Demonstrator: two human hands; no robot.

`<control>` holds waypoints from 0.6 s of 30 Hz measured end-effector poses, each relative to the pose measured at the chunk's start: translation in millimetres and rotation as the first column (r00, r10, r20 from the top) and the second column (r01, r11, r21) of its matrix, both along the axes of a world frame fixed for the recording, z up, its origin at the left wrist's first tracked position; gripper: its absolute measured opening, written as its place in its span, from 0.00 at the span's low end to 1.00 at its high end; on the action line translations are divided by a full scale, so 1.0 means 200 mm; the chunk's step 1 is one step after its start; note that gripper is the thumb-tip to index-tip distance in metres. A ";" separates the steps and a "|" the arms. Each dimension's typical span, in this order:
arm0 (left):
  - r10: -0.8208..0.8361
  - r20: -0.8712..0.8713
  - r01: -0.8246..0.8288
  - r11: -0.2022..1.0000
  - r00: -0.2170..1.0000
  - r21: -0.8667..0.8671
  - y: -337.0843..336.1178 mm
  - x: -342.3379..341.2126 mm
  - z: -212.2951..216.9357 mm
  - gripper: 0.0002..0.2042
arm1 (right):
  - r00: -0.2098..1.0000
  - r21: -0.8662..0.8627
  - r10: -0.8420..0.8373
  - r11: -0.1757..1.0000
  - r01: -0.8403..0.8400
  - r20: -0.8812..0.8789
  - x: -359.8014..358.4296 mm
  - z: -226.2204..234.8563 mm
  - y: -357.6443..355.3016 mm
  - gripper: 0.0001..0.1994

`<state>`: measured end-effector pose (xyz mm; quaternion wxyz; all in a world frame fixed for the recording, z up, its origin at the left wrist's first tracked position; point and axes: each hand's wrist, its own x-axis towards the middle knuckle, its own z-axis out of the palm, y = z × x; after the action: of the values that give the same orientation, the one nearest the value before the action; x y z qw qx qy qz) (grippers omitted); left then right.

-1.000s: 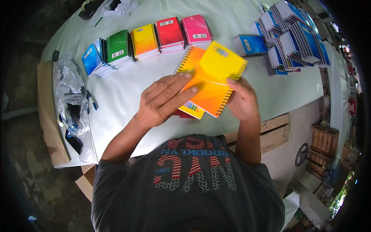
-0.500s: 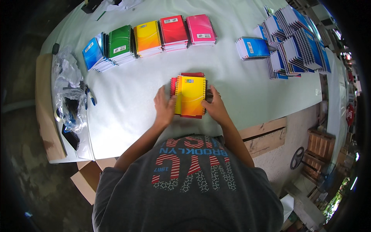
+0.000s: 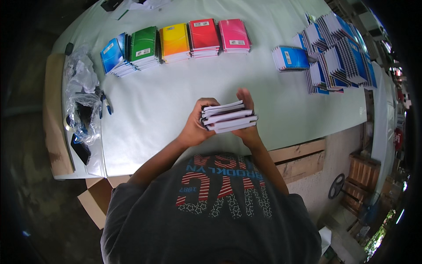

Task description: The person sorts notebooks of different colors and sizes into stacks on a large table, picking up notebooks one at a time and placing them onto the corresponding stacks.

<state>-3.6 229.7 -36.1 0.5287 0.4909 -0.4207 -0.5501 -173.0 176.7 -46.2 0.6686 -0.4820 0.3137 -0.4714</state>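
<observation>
A small stack of spiral notebooks (image 3: 229, 118) is raised on edge in front of me, its white page edges facing up and their ends uneven. My left hand (image 3: 197, 122) grips the stack at its left, spiral side, with fingers curled over the far side. My right hand (image 3: 247, 99) is at the right side, fingers stretched upward and slightly blurred, palm partly hidden behind the page edges. The covers of these notebooks are turned out of sight.
Across the far table stand blue (image 3: 113, 53), green (image 3: 143, 43), yellow (image 3: 174, 40), red (image 3: 204, 35) and pink (image 3: 234, 34) notebook stacks. Many blue notebooks (image 3: 338, 57) are heaped at right. Clear plastic wrap (image 3: 83, 83) and pens (image 3: 105, 104) lie left.
The notebooks, lying flat with a yellow cover on top and red beneath, have been lifted and tipped on edge. My left hand has closed around them, and my right fingers have straightened upward.
</observation>
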 end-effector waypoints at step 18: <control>0.059 0.209 -0.054 0.998 0.976 -0.029 -0.18 0.06 -0.35 0.32 | 0.953 -0.287 0.024 0.951 -0.115 -0.301 0.13 -0.32 -0.18 0.32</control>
<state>8.3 194.5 -105.9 0.5026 0.5515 -0.4664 -0.4751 -146.5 141.7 -109.4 0.5494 -0.6538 0.3166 -0.4129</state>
